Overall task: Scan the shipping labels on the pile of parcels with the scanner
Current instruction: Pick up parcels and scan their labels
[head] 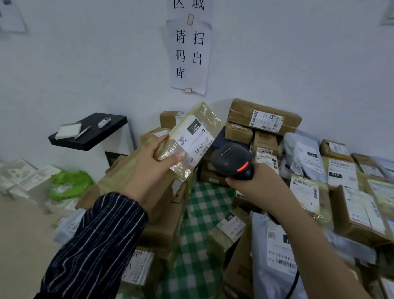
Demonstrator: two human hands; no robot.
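My right hand (259, 180) is wrapped tight round the handle of the black scanner (233, 161). It is up in the air in the middle of what I see, and a red light glows on it. Its head points to about 10 o'clock, at the label (195, 138). The scanner's long side runs from 10 o'clock down to 4 o'clock into my fist. A dark cable (291, 289) hangs down at 5 o'clock. My left hand (152, 162) grips the small parcel (191, 146) by its low end, thumb on top. This parcel is wrapped in shiny tape, just beside the scanner but not touching it. Its long side goes from 1 o'clock to 7 o'clock, and the white label faces me. Under my hands is a green checked cloth (200, 219). The pile of parcels (351, 195) sits on it, with brown boxes at 12 and 3 o'clock and a grey mail bag (274, 260) at 5 o'clock. At 9 o'clock a black shelf (87, 130) sticks out from the white wall (81, 59). Paper signs (189, 55) hang on the wall at 12 o'clock.
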